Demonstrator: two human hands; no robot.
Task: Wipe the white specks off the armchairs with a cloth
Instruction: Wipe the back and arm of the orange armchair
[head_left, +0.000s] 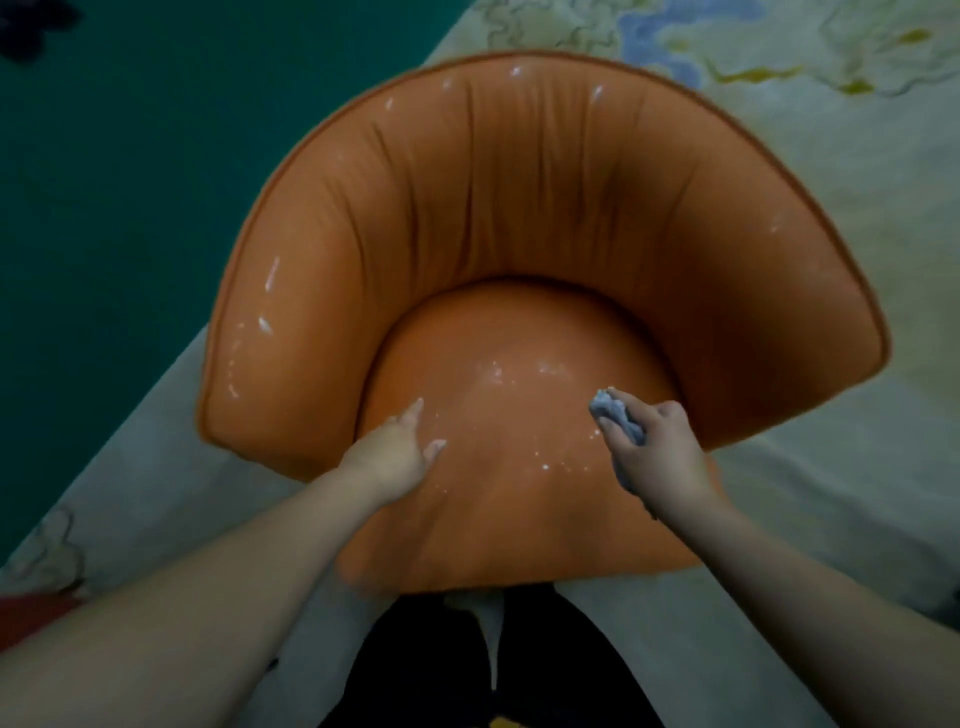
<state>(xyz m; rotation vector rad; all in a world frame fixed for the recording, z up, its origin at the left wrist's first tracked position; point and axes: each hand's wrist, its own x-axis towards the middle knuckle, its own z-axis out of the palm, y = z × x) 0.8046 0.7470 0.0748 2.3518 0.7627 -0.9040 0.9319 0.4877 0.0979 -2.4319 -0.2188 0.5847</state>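
An orange armchair (545, 208) with a curved padded back fills the middle of the view, seen from above. White specks (540, 462) dot its seat cushion, and more white marks streak the left arm and the top rim. My right hand (654, 457) hovers over the right side of the seat, closed around a bunched blue-grey cloth (615, 415). My left hand (395, 457) lies flat on the left side of the seat with fingers spread, holding nothing.
The chair stands on a pale patterned sheet (805, 519) that covers the floor. A dark teal floor (104, 182) lies to the left. My dark trousers (441, 670) show at the bottom edge, close to the seat front.
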